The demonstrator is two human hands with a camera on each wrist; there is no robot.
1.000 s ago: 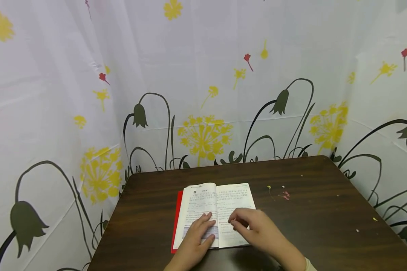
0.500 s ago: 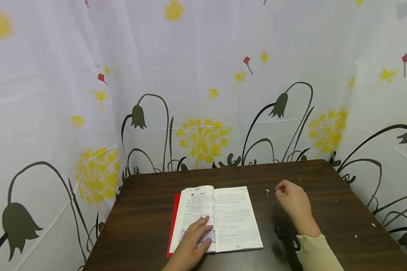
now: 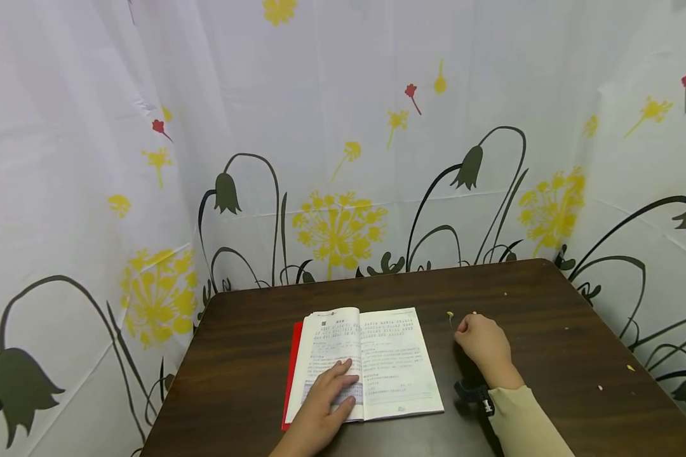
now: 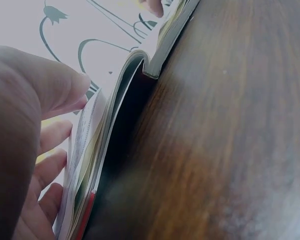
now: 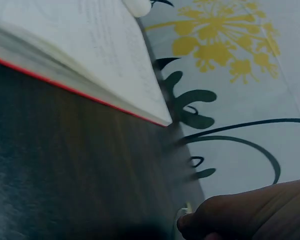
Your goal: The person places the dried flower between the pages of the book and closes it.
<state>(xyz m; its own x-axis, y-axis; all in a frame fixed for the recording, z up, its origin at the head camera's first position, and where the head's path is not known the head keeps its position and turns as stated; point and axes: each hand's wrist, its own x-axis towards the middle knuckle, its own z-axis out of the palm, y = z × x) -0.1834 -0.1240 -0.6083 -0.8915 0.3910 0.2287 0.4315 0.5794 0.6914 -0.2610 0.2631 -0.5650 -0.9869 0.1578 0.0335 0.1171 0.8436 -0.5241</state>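
An open book [image 3: 397, 381] with a red cover lies on the dark wooden table. My left hand [image 3: 320, 406] rests on its left page, fingers spread. In the left wrist view the thumb [image 4: 65, 87] lies along the page edge. Right of the book, my right hand [image 3: 484, 346] is low at the tabletop with curled fingers. A small yellow flower [image 3: 450, 315] with a thin stem lies just left of its fingertips. The right wrist view shows the thin stem [image 5: 176, 225] beside the fingertip. Whether the fingertips pinch anything is hidden.
Small scraps lie at the table's right side, among them a yellow bit [image 3: 631, 367] and a white bit [image 3: 600, 388]. Behind the table [image 3: 251, 355] hangs a white curtain [image 3: 331, 82] printed with flowers. A dark strap [image 3: 474, 395] is on my right wrist.
My right hand has gone from above the right page to the tabletop right of the book, then shifted slightly left and down. The reddish petals seen earlier are now out of sight. The left hand stays on the page.
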